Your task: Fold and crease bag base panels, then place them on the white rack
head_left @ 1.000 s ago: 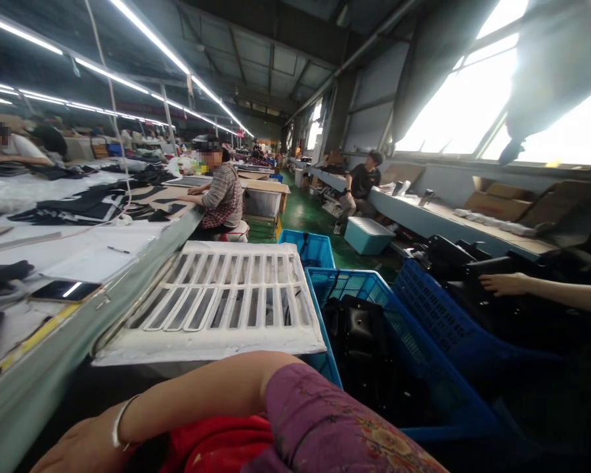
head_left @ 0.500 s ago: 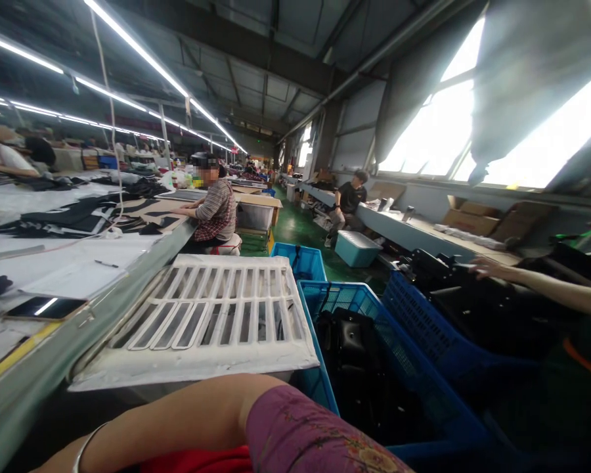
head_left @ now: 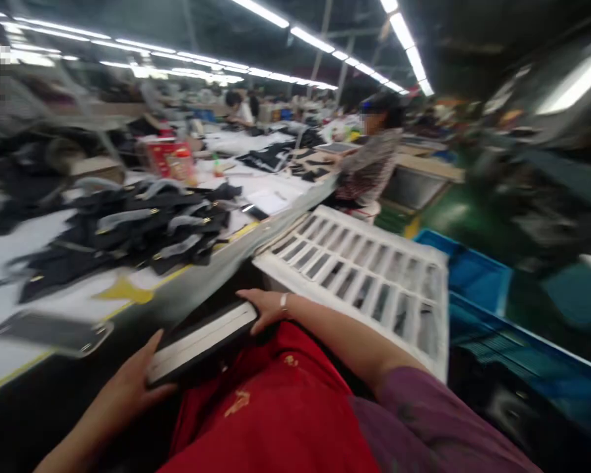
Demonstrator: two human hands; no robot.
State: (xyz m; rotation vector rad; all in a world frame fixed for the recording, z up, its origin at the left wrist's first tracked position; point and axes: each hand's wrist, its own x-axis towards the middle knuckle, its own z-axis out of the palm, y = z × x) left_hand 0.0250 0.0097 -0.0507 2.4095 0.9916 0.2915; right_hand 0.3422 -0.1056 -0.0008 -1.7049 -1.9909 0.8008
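A flat dark panel with a pale edge (head_left: 201, 341) lies across my lap, over red cloth (head_left: 270, 407). My left hand (head_left: 128, 387) grips its near end, thumb up along the edge. My right hand (head_left: 263, 309), a bracelet at its wrist, is closed over the far end beside the table's edge. The purple sleeve of my right arm runs in from the lower right. The picture is smeared by motion.
A heap of black pieces with grey straps (head_left: 138, 230) lies on the white table (head_left: 54, 289), with a phone (head_left: 54, 332) near its front edge. A white slotted tray (head_left: 364, 269) juts out ahead, blue crates (head_left: 477, 276) to the right. A seated person (head_left: 369, 164) works further along.
The view has swung left and down. Before, only my right forearm showed across my lap; now both hands show, holding the dark panel.
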